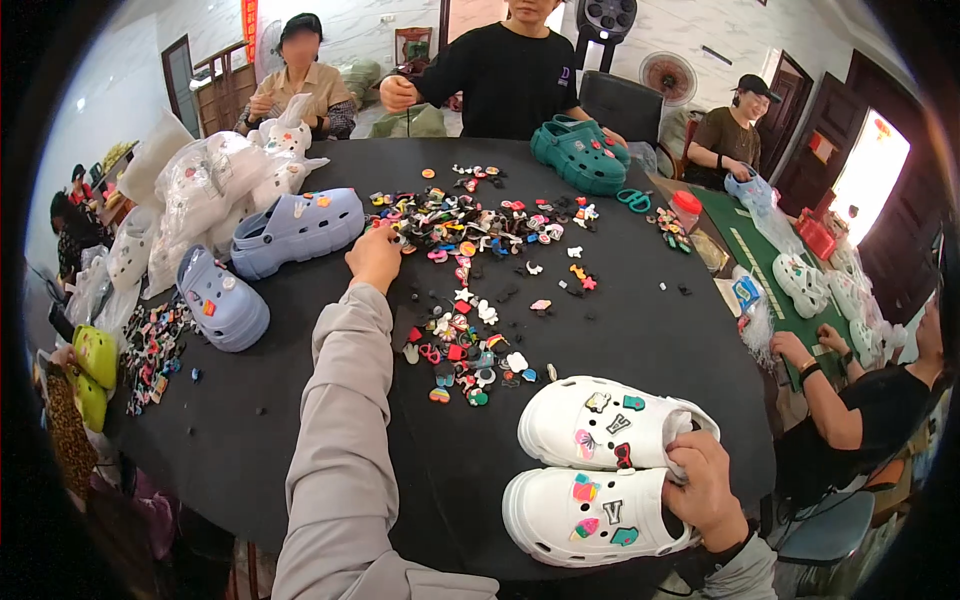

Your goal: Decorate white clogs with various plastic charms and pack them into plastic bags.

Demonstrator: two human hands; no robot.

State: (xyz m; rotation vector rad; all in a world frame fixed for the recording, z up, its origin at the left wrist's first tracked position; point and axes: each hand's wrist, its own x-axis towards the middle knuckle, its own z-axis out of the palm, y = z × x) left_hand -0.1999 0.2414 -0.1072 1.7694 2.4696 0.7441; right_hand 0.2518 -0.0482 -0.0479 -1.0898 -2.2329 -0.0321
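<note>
Two white clogs [585,510] lie side by side near the table's front right, toes pointing left. Colourful shoe charms stud their tops, among them strawberry, bow and letter shapes. My right hand [705,480] grips the pair at the heel openings, with some fingers hidden inside. Stretched far forward, my left hand [375,258] is at the left edge of a heap of mixed shoe charms [480,222]. Its fingers are curled together, and whatever is between them is hidden. A looser cluster of charms [465,350] spreads between the heap and the white clogs.
Lavender clogs [300,232] stand left of my left hand, beside bagged white clogs [205,180]. Green clogs [582,155] and teal scissors [634,200] lie at the far right of the black table [640,310]. Several people work around it; a green side table [745,240] holds more clogs.
</note>
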